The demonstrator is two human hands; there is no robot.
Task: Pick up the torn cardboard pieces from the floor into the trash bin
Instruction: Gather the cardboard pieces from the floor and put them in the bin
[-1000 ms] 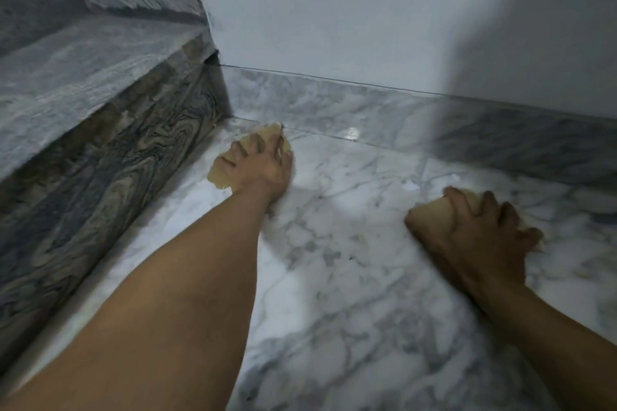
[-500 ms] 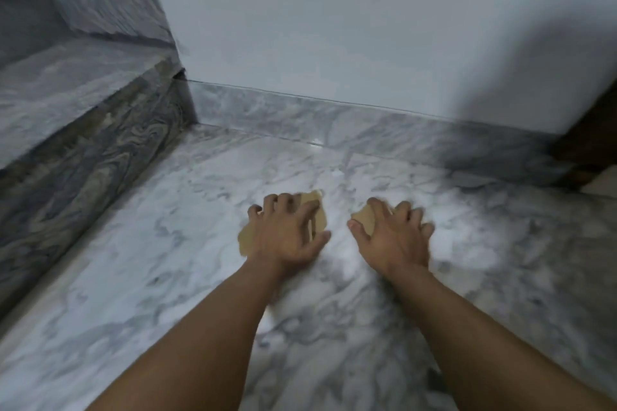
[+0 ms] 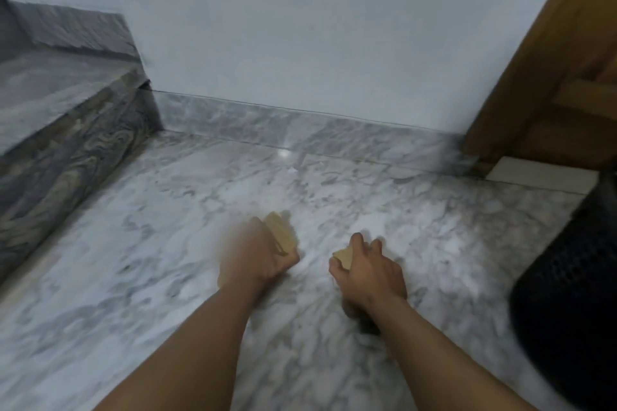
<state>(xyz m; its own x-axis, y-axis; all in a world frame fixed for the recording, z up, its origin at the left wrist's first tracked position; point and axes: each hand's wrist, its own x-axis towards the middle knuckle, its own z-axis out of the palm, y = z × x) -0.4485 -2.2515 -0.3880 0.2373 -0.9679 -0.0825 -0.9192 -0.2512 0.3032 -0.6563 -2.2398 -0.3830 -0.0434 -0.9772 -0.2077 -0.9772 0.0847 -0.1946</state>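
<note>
Looks like the view swung right since half a second ago: past the marble floor (image 3: pixel 167 243), the black mesh trash bin (image 3: pixel 567 294) now shows. Both hands went from pressing flat to gripping. Left hand (image 3: pixel 257 260) (blurry, mid-move) is curled round a long cardboard piece (image 3: pixel 280 233), roughly side-on to the bin. Right hand (image 3: pixel 370 272) pinches a smaller cardboard scrap (image 3: pixel 344 255). The bin lies right of both, so the right hand's nearer and probably drops first.

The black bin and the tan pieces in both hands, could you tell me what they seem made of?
Black round bin: matt mesh, metal or plastic; faint grid texture. Tan flat pieces in the left hand and right hand: probably cardboard; matt, layered edge.
</note>
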